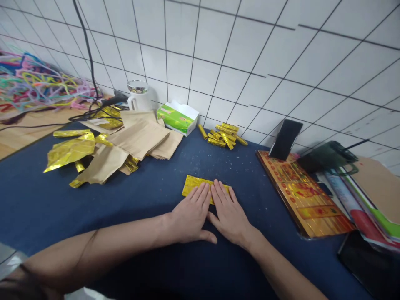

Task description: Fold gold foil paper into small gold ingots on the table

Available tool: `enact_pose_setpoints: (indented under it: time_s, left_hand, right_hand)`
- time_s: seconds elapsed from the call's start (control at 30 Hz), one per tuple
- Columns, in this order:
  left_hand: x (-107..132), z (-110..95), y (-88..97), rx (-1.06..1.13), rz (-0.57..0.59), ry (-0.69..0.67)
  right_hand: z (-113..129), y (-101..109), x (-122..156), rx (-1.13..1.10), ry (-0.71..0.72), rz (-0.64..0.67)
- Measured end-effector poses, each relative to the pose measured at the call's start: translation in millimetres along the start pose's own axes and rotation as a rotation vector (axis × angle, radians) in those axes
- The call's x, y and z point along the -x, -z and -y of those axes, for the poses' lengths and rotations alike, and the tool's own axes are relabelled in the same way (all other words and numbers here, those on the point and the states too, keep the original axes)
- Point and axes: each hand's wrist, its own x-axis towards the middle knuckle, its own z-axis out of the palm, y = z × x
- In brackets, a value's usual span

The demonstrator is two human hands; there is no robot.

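A flat strip of shiny gold foil paper [191, 183] lies on the dark blue table cover in front of me. My left hand [194, 212] rests flat on its left half, fingers stretched out and thumb pointing to the right. Beside it, my right hand [231, 212] presses on the right half with fingers extended. The fingertips of both hands meet near the strip's middle and hide most of its lower edge. Neither hand grips anything. Beyond them, by the wall, sits a small pile of rolled gold foil pieces [225, 135].
Brown paper sheets [143, 135] and loose gold foil [70, 152] spread at the left. A green tissue pack [176, 118] and a white mug [139, 100] stand by the tiled wall. At right are a phone [286, 139], a gold-red packet [308, 196] and a dark green cup [328, 158].
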Motion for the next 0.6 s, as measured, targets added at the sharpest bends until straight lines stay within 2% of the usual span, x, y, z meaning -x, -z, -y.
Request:
enact_pose_setpoints:
  time_s: [0.2, 0.47, 0.6]
  left_hand:
    - [5.6, 12.0, -4.7, 0.025, 0.011, -0.010]
    - [18.2, 22.2, -3.1, -0.040, 0.033, 0.085]
    - [17.0, 22.0, 2.5, -0.067, 0.040, 0.154]
  right_hand:
    - [0.9, 3.9, 0.3, -0.022, -0.008, 0.021]
    - [0.9, 3.3, 0.3, -0.034, -0.009, 0.012]
    - [1.2, 3.6, 0.4, -0.036, -0.005, 0.002]
